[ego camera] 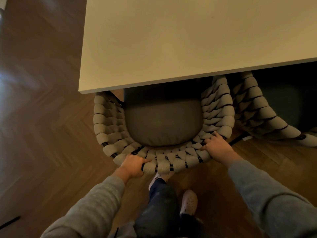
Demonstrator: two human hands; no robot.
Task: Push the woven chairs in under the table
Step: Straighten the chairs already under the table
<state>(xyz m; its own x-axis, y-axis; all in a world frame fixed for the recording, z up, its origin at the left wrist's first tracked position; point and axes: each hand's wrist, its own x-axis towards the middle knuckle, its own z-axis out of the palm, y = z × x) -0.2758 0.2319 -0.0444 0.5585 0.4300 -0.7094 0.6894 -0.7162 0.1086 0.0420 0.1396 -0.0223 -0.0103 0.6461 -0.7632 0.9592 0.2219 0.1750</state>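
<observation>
A woven chair of thick beige cord on a black frame stands right below me, its grey seat cushion partly under the edge of the pale table. My left hand grips the back rim at its lower left. My right hand holds the rim at the right, fingers curled over the weave. A second woven chair stands to the right, its front under the table.
Dark herringbone wood floor lies open to the left of the table. My legs and light perforated shoes are just behind the chair back. A black chair leg sticks out between the two chairs.
</observation>
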